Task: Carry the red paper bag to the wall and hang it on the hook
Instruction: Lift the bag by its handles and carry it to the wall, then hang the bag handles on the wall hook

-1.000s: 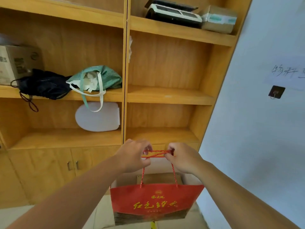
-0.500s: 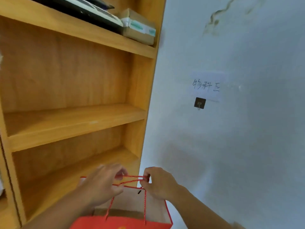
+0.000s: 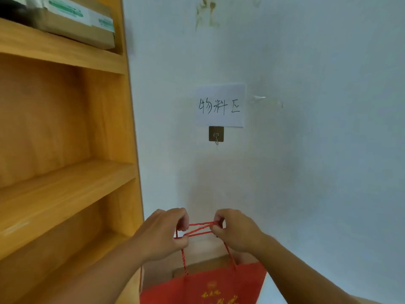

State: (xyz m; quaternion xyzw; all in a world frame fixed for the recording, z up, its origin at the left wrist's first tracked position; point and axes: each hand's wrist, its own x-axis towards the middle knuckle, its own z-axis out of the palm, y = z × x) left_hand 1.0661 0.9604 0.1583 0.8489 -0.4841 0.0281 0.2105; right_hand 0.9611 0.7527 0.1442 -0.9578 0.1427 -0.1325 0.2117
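Head view: the left hand (image 3: 163,234) and right hand (image 3: 237,232) each pinch the red cord handles (image 3: 199,229) taut. The red paper bag (image 3: 203,284) hangs below the wall hook (image 3: 216,137), apparently light and crushable; hold by cords.

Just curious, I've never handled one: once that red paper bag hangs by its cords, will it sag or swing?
The red paper bag probably keeps its shape: its mouth stands open. The cords, stretched between both hands, look thin, so it would likely swing freely from the hook.
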